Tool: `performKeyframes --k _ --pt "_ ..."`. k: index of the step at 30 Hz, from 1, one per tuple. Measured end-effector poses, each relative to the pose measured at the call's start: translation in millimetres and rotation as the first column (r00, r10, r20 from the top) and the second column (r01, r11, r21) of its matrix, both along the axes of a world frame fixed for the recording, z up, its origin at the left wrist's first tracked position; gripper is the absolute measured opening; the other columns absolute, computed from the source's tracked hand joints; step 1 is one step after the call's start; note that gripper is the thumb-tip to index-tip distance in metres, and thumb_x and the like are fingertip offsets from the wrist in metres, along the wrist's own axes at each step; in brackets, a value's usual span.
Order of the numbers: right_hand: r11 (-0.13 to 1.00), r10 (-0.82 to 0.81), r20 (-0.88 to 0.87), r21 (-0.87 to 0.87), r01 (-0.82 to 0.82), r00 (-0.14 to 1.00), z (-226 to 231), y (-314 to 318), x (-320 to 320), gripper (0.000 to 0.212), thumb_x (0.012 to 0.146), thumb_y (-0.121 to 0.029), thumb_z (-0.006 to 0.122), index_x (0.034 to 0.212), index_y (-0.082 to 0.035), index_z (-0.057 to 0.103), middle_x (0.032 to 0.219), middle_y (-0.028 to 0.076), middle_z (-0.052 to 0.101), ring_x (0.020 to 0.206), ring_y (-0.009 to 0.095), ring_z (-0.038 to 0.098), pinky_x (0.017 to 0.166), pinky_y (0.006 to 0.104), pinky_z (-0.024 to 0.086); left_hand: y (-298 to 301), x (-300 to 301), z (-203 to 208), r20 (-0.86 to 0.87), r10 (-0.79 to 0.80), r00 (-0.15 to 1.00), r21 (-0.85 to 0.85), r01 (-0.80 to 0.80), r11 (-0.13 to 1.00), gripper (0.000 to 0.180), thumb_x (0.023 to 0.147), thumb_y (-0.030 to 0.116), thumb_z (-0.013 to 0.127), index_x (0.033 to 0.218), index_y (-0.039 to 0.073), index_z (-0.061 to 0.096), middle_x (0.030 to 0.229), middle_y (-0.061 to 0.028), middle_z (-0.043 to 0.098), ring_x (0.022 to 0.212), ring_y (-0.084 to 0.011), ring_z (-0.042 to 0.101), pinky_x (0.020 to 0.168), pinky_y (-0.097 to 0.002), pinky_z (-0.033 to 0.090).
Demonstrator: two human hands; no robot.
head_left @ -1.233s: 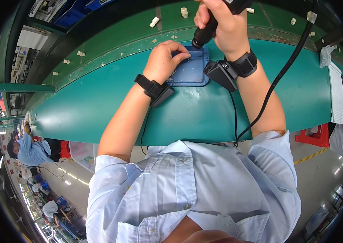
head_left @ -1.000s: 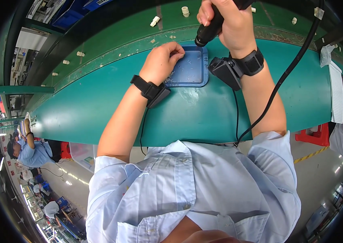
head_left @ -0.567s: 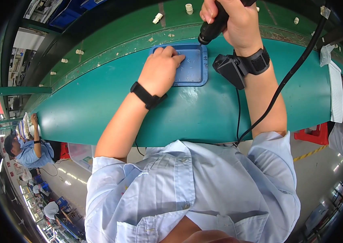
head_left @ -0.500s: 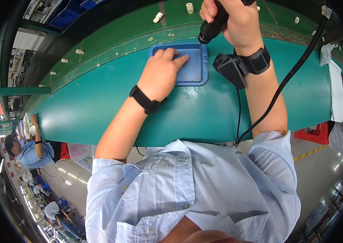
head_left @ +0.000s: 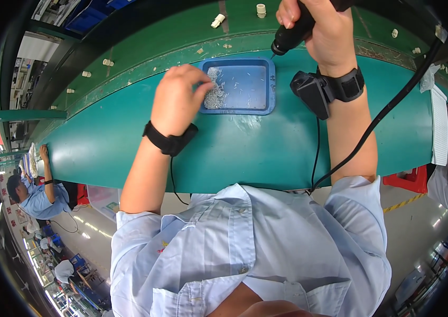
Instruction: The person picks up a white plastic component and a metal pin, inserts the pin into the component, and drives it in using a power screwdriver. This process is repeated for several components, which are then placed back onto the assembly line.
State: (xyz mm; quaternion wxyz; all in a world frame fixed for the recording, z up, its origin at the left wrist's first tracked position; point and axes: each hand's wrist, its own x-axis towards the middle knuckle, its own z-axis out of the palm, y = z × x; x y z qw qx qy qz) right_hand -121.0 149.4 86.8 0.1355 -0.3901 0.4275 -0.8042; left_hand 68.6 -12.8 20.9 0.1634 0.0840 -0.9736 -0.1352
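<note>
A blue rectangular tray (head_left: 242, 111) lies on the green table. Small thin silvery pieces (head_left: 215, 98), perhaps screws or pins, are heaped along its left side, with several more scattered over its floor. My left hand (head_left: 176, 98) is over the tray's left edge, thumb and forefinger drawn together in a pinch. Whatever may be between those fingertips is too small to make out. Raised at the upper right, my right hand (head_left: 325, 39) grips a black electric screwdriver (head_left: 290, 36). Its thin bit points down beside the tray's upper right corner.
White plastic fittings (head_left: 217, 21) stand and lie along the green ledge beyond the table. A thick black cable (head_left: 388, 105) crosses beside my right arm. Black straps with devices (head_left: 311, 95) sit on both wrists. Another person (head_left: 39, 195) is at the far left, and a red stool (head_left: 408, 179) at right.
My left hand has pulled back left from inside the tray, uncovering the silvery heap, and its fingers have come together. The screwdriver has shifted slightly right within the view.
</note>
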Motion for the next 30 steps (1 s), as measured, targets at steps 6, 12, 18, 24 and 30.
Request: performKeyframes --k 6,12,18,24,30 --pt "0.991 -0.127 -0.128 0.015 0.13 0.984 -8 4 -10 0.015 0.09 -0.008 0.057 0.1 0.003 0.056 0.067 0.001 0.046 0.061 0.009 0.043 0.059 0.0249 0.038 -64 22 -11 -0.071 0.352 0.933 0.305 -0.316 0.898 0.011 0.076 0.009 0.071 0.081 0.003 0.064 0.084 -0.0074 0.065 0.076 -0.0237 0.061 0.07 -0.033 0.05" --pt "0.953 -0.301 -0.128 -0.009 0.302 0.945 5 12 -7 0.017 0.088 -0.009 0.062 0.102 0.001 0.06 0.068 0.002 0.052 0.062 0.009 0.049 0.061 0.0223 0.039 -178 50 -54 -0.256 0.762 0.595 0.491 -0.599 0.633 0.035 0.076 0.019 0.076 0.103 0.003 0.059 0.092 -0.0104 0.064 0.08 -0.0241 0.062 0.075 -0.0355 0.05" --pt "0.971 -0.24 -0.114 -0.031 0.238 0.964 11 8 -4 0.016 0.091 -0.009 0.057 0.102 0.002 0.057 0.067 0.0 0.047 0.061 0.008 0.044 0.06 0.0224 0.037 -273 65 -63 -0.458 0.744 0.486 0.314 -0.695 0.647 0.053 0.075 0.018 0.076 0.12 0.001 0.054 0.108 -0.0195 0.062 0.098 -0.0283 0.06 0.087 -0.0388 0.047" --pt "0.95 -0.312 -0.047 -0.001 0.312 0.949 4 25 -9 0.015 0.094 -0.012 0.052 0.102 0.0 0.052 0.066 -0.002 0.037 0.06 0.007 0.035 0.06 0.0243 0.033 -301 30 -62 -0.136 0.663 0.736 0.754 -0.357 0.551 0.019 0.083 0.007 0.065 0.101 0.003 0.067 0.08 -0.0085 0.069 0.068 -0.0139 0.065 0.065 -0.03 0.054" --pt "0.955 -0.279 -0.094 0.073 0.286 0.956 5 19 -7 0.024 0.092 -0.021 0.054 0.104 -0.001 0.051 0.066 0.0 0.039 0.062 0.008 0.038 0.064 0.0245 0.035 -315 37 -73 -0.194 0.731 0.655 0.838 -0.277 0.471 0.018 0.079 0.001 0.07 0.096 -0.003 0.066 0.076 -0.0115 0.068 0.061 -0.0145 0.066 0.055 -0.0266 0.054"
